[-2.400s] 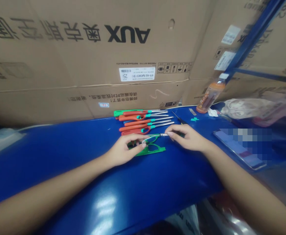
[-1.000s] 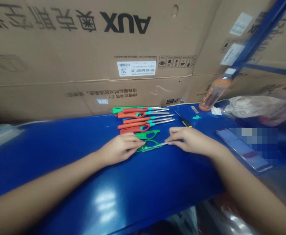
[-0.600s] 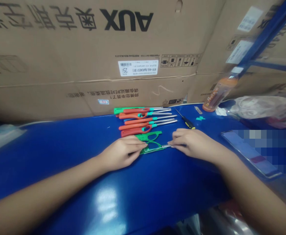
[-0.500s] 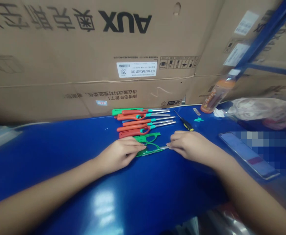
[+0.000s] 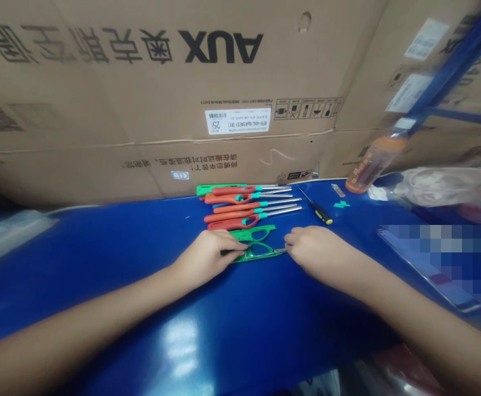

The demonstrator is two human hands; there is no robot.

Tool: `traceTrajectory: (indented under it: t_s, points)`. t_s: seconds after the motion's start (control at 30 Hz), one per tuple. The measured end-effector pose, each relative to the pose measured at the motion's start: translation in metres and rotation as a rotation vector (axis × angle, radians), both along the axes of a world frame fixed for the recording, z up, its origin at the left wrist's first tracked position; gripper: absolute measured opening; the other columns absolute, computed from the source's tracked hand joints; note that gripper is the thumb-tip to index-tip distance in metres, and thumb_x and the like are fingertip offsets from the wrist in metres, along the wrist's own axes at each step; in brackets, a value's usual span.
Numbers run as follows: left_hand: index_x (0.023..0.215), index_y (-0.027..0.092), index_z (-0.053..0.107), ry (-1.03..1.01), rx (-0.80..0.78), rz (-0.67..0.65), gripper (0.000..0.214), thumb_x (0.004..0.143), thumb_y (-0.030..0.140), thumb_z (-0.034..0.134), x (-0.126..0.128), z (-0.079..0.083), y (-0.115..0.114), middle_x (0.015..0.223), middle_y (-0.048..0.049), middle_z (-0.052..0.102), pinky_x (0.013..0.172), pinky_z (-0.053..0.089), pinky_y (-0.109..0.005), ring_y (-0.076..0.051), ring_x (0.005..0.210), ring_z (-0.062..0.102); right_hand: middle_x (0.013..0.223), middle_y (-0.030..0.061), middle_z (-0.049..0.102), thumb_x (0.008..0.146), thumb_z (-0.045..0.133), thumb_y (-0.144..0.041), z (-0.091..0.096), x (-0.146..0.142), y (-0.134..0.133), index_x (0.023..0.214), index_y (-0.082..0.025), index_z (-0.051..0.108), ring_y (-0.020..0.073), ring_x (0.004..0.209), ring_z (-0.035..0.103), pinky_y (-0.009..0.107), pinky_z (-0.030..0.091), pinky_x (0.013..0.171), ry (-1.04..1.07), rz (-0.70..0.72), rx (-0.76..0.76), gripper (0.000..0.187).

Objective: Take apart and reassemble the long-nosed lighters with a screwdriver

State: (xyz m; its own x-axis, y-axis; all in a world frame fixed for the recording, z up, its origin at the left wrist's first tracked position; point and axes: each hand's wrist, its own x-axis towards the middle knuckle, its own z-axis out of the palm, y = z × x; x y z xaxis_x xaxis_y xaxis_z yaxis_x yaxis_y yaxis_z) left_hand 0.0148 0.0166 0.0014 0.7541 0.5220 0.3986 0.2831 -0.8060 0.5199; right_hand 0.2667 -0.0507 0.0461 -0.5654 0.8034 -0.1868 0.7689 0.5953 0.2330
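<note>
On the blue table [image 5: 120, 258] lies a green lighter shell half [image 5: 259, 253] with a metal tube sticking out to the right. My left hand [image 5: 209, 256] presses on its handle end, fingers curled down over it. My right hand [image 5: 314, 250] pinches the metal tube at the shell's front end. A second green shell half [image 5: 253, 233] lies just behind the first, untouched.
Several finished orange lighters [image 5: 244, 208] with teal collars lie in a row behind my hands. A yellow-tipped screwdriver [image 5: 316, 208], small teal parts [image 5: 341, 204], an orange bottle [image 5: 374, 160], a plastic bag [image 5: 446, 184] and a phone [image 5: 433, 258] sit to the right. Cardboard boxes [image 5: 161, 99] wall the back.
My hands brought the green shell and metal tube down from slightly raised onto the table and now press them together flat. The other shell half lies apart behind.
</note>
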Motion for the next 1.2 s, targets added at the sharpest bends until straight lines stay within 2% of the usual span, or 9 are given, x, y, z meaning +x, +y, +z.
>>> traceTrajectory:
  t_s: [0.1,0.23,0.37,0.53,0.73,0.9,1.03,1.2]
  points:
    - [0.104,0.017,0.078,0.031,0.053,-0.013,0.020,0.089,0.010,0.066,0.000,0.000,-0.002,0.094,-0.0052,0.080,0.076,0.062,-0.032,-0.020,0.082,0.075,0.080,0.0093,0.069,0.088,0.057,-0.010,0.009,0.006,0.002,0.078,-0.015,0.073,0.0211,0.072,0.064,0.031,0.037,0.059,0.070,-0.042,-0.049,0.020]
    - [0.108,0.017,0.077,0.004,0.108,-0.029,0.021,0.094,0.013,0.061,0.002,-0.003,-0.006,0.099,-0.0062,0.079,0.081,0.061,-0.033,-0.020,0.089,0.074,0.088,0.0073,0.070,0.095,0.054,-0.021,0.012,0.014,0.013,0.088,-0.017,0.073,0.0189,0.080,0.065,0.029,0.044,0.070,0.387,-0.052,-0.115,0.020]
    - [0.118,0.016,0.072,-0.005,0.153,0.010,0.026,0.097,0.017,0.057,0.004,-0.009,-0.010,0.105,-0.0081,0.078,0.082,0.061,-0.036,-0.021,0.091,0.073,0.096,0.0062,0.069,0.091,0.061,-0.020,-0.004,0.000,0.024,0.103,-0.017,0.070,0.0149,0.077,0.061,0.026,0.045,0.069,0.688,-0.080,-0.141,0.015]
    - [0.130,0.019,0.065,-0.009,0.151,-0.022,0.034,0.098,0.014,0.053,0.002,-0.011,-0.016,0.111,-0.0081,0.076,0.085,0.062,-0.036,-0.021,0.095,0.073,0.092,0.0031,0.068,0.089,0.067,-0.024,-0.031,-0.021,0.028,0.097,-0.019,0.068,0.0126,0.071,0.056,0.024,0.042,0.066,0.860,-0.073,-0.095,0.010]
    - [0.133,0.018,0.060,0.030,0.138,0.027,0.037,0.097,0.018,0.055,-0.014,-0.006,-0.030,0.122,-0.0114,0.070,0.096,0.059,-0.039,-0.023,0.111,0.067,0.103,0.0044,0.071,0.094,0.063,-0.031,-0.042,-0.019,0.023,0.101,-0.022,0.070,0.0157,0.087,0.066,0.025,0.047,0.074,0.828,0.012,-0.020,0.013]
    - [0.136,0.018,0.058,0.112,0.170,0.019,0.037,0.099,0.020,0.054,-0.021,-0.012,-0.034,0.123,-0.0123,0.066,0.099,0.057,-0.042,-0.024,0.114,0.062,0.104,0.0037,0.073,0.098,0.055,-0.025,-0.044,-0.019,0.020,0.109,-0.023,0.073,0.0146,0.089,0.068,0.023,0.048,0.075,0.776,0.120,0.024,0.021]
    - [0.132,0.016,0.060,0.139,0.215,-0.003,0.034,0.100,0.021,0.051,-0.019,-0.014,-0.034,0.120,-0.0141,0.066,0.095,0.058,-0.043,-0.025,0.109,0.062,0.095,0.0038,0.072,0.099,0.050,-0.020,-0.044,-0.014,0.021,0.113,-0.025,0.074,0.0137,0.081,0.065,0.023,0.045,0.068,0.640,0.224,0.093,0.028]
    - [0.131,0.014,0.060,0.142,0.271,-0.018,0.033,0.102,0.021,0.047,-0.016,-0.013,-0.033,0.114,-0.0144,0.067,0.091,0.059,-0.044,-0.024,0.102,0.063,0.101,0.0058,0.071,0.099,0.048,-0.019,-0.039,-0.009,0.020,0.116,-0.024,0.072,0.0146,0.081,0.063,0.025,0.045,0.066,0.555,0.286,0.115,0.030]
